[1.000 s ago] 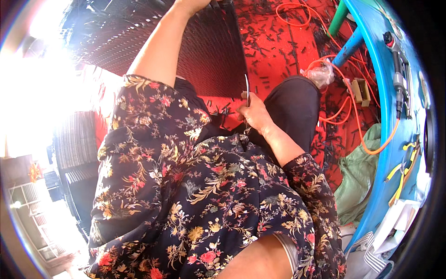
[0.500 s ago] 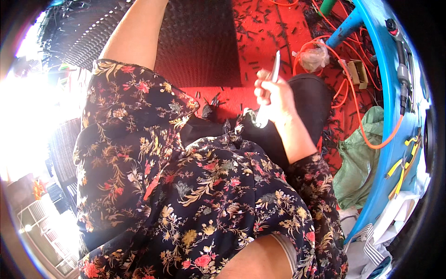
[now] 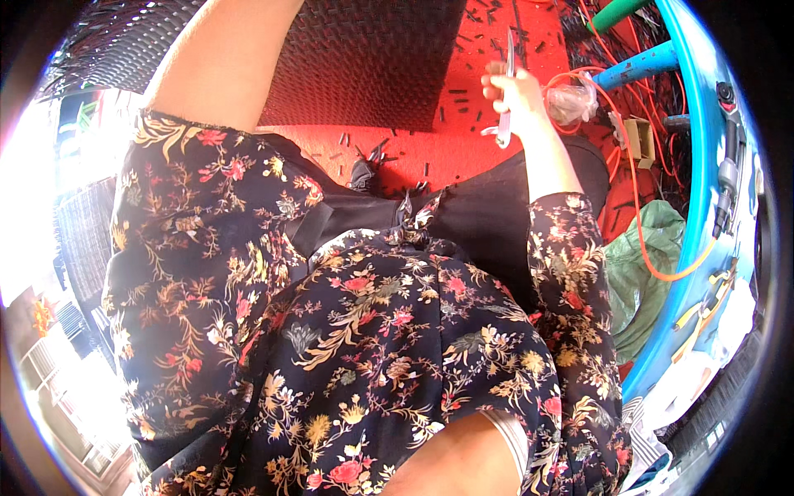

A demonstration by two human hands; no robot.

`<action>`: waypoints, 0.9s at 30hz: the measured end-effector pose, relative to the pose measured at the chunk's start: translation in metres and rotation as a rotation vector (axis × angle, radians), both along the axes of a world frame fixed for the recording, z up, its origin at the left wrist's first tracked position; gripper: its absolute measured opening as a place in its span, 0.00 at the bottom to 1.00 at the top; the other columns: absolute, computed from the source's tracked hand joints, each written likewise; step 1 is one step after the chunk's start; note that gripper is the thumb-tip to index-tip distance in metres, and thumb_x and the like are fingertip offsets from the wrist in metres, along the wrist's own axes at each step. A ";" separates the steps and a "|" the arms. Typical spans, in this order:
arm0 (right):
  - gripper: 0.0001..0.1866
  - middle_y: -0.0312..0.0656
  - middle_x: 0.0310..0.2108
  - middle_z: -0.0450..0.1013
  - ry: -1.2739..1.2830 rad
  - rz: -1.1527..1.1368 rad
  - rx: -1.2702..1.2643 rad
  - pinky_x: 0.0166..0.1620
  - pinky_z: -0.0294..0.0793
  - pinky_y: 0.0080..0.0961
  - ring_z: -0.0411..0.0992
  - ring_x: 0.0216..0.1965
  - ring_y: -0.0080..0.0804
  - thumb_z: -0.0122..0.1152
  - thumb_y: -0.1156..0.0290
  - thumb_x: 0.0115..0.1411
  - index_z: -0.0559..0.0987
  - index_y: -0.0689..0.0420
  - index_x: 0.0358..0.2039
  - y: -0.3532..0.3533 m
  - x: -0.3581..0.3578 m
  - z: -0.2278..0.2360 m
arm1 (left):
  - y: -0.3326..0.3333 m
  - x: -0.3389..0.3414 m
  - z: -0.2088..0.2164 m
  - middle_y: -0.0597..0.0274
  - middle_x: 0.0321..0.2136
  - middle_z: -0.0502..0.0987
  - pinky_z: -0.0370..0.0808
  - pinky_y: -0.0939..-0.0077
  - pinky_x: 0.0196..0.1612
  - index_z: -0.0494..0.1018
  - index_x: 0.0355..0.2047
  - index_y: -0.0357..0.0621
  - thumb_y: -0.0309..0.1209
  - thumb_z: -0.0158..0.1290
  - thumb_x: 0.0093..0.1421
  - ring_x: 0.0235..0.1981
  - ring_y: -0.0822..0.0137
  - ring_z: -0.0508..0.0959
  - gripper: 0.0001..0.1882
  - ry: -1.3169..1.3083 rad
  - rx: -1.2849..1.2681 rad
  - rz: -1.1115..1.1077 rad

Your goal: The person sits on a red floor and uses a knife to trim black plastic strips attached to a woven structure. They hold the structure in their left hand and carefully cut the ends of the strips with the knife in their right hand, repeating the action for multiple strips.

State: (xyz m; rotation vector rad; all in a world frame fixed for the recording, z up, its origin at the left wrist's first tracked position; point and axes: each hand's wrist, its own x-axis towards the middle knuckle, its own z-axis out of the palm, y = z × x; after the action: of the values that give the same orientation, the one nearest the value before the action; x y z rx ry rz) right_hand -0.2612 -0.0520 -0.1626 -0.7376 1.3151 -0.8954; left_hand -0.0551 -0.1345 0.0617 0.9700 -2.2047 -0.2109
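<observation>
My right hand (image 3: 518, 97) is closed around a slim, silvery, pointed tool that looks like a blade (image 3: 510, 51). Its point sticks up past my fingers, and a pale lower end (image 3: 501, 132) shows below my palm. I cannot make out whether it is a knife or scissors. My left forearm (image 3: 223, 62) reaches out past the top edge, so my left hand is out of sight. Beneath that arm stretches a black woven wicker panel (image 3: 356, 70). My right hand is apart from it, over the red floor.
Short black scraps (image 3: 463, 99) litter the red floor (image 3: 331, 145). At right stands a blue round-edged table (image 3: 699, 165) with a power tool (image 3: 728, 165) and yellow-handled tools (image 3: 703, 310). An orange hose (image 3: 641, 223) loops beside a green sack (image 3: 645, 285), a small carton (image 3: 639, 142) and clear plastic (image 3: 572, 103).
My right hand, with the pointed tool, has moved forward and slightly right, away from my lap. The wicker panel's lower edge has shifted and tilted. My left arm stays stretched out.
</observation>
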 end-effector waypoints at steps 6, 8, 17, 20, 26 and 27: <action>0.13 0.40 0.28 0.73 0.028 0.023 -0.002 0.16 0.60 0.14 0.70 0.21 0.23 0.51 0.77 0.52 0.71 0.60 0.40 -0.001 -0.002 -0.008 | -0.003 -0.004 0.002 0.60 0.15 0.74 0.72 0.76 0.23 0.75 0.20 0.35 0.56 0.53 0.52 0.17 0.74 0.74 0.30 0.103 0.068 -0.048; 0.13 0.39 0.29 0.73 0.074 0.040 0.051 0.18 0.61 0.13 0.70 0.22 0.21 0.52 0.77 0.53 0.71 0.60 0.42 0.002 -0.002 -0.011 | -0.002 -0.003 0.003 0.60 0.16 0.74 0.72 0.77 0.24 0.75 0.21 0.35 0.56 0.54 0.52 0.17 0.73 0.74 0.30 0.144 0.124 -0.047; 0.12 0.38 0.28 0.72 0.053 0.048 0.048 0.18 0.60 0.12 0.69 0.22 0.20 0.53 0.77 0.53 0.71 0.60 0.40 0.000 0.003 -0.011 | 0.010 0.000 0.014 0.60 0.17 0.75 0.71 0.77 0.31 0.76 0.25 0.35 0.58 0.51 0.52 0.23 0.74 0.75 0.31 0.233 0.230 -0.095; 0.12 0.38 0.28 0.72 0.070 0.062 0.041 0.18 0.60 0.12 0.69 0.22 0.20 0.53 0.76 0.53 0.71 0.59 0.40 0.000 0.006 -0.012 | 0.002 0.007 0.008 0.60 0.18 0.76 0.69 0.78 0.33 0.75 0.28 0.36 0.58 0.51 0.53 0.23 0.73 0.75 0.31 0.340 0.306 -0.128; 0.12 0.37 0.27 0.72 0.059 0.056 0.049 0.18 0.60 0.12 0.69 0.22 0.20 0.53 0.76 0.53 0.71 0.59 0.40 0.002 0.004 -0.013 | -0.002 0.012 0.004 0.61 0.19 0.76 0.66 0.80 0.33 0.73 0.26 0.40 0.59 0.49 0.53 0.24 0.72 0.76 0.29 0.406 0.342 -0.116; 0.12 0.37 0.27 0.72 0.062 0.054 0.050 0.18 0.60 0.12 0.69 0.22 0.20 0.53 0.76 0.53 0.71 0.59 0.40 0.002 0.004 -0.013 | 0.000 0.012 0.005 0.61 0.19 0.76 0.66 0.81 0.32 0.72 0.25 0.41 0.59 0.49 0.54 0.24 0.72 0.76 0.29 0.404 0.338 -0.118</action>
State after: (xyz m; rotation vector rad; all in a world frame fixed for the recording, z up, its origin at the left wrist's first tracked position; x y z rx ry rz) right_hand -0.2573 -0.0503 -0.1760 -0.7636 1.3609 -0.7990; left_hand -0.0433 -0.1343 0.0664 0.8799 -1.8832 -0.7843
